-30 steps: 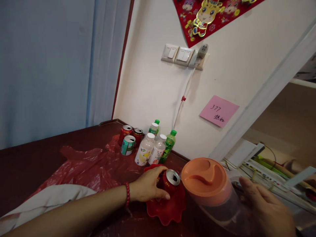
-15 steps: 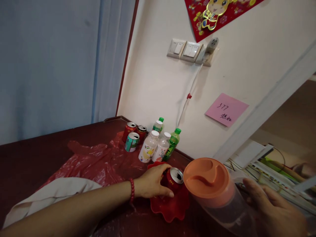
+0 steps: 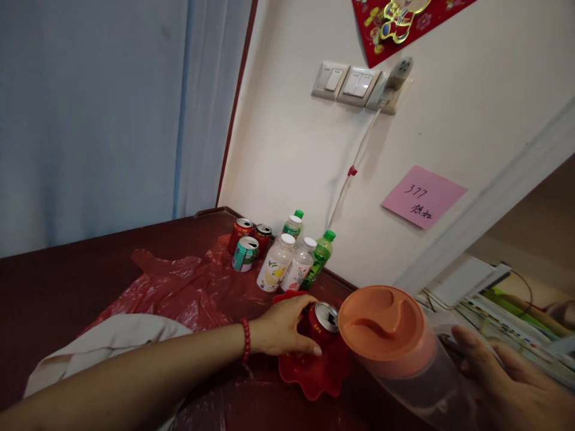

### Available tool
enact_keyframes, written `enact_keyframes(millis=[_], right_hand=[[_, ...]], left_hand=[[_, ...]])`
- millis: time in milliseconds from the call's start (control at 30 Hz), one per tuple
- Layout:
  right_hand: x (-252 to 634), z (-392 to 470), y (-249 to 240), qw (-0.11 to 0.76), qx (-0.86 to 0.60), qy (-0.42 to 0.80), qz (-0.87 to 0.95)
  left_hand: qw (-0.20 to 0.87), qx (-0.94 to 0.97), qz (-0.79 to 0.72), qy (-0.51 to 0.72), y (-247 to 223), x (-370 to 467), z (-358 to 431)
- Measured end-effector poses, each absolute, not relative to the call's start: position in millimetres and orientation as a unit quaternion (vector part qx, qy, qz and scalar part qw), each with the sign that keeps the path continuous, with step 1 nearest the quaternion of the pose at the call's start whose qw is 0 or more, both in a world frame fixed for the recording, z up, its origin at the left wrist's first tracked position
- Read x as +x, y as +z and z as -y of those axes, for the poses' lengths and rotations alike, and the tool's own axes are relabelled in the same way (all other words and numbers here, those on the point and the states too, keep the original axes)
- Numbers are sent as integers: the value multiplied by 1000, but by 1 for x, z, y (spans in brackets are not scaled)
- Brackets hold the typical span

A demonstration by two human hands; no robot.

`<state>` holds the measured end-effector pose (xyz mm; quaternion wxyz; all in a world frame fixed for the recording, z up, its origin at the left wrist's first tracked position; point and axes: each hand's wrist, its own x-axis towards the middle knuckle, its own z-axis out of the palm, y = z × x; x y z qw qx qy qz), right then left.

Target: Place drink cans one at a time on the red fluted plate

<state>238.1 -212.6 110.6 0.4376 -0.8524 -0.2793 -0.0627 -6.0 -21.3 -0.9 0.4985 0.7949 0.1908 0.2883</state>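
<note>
My left hand (image 3: pixel 283 329), with a red bead bracelet at the wrist, is curled around a red drink can (image 3: pixel 318 329). The can's opened silver top faces up, and beneath it lies a red scalloped dish (image 3: pixel 309 380). In my right hand (image 3: pixel 503 377) is the handle of a clear plastic pitcher (image 3: pixel 417 389) with an orange lid (image 3: pixel 381 323). The pitcher is tilted, its lid close beside the can's top. Whether any liquid runs between them cannot be seen.
Behind the dish stand two white-capped bottles (image 3: pixel 275 263), a green bottle (image 3: pixel 320 257) and several cans (image 3: pixel 245 254). A crumpled red plastic bag (image 3: pixel 175 281) and a pale cloth (image 3: pixel 108 344) lie left. A white cord (image 3: pixel 363 143) runs down the wall.
The view has shifted slightly, so most things sit a little further right in the picture. Both hands keep their holds on the can and the pitcher.
</note>
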Motion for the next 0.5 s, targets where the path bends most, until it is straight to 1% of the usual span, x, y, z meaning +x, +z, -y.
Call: enact_keyframes(millis=[367,500], right_hand=[[240,213,111,431,-851,-84,289],[237,211,111,451,-842,-89,282]], left_hand=[[509,789,-184,291,-3,-6,21],[512,788,-188,285,-2,-6,21]])
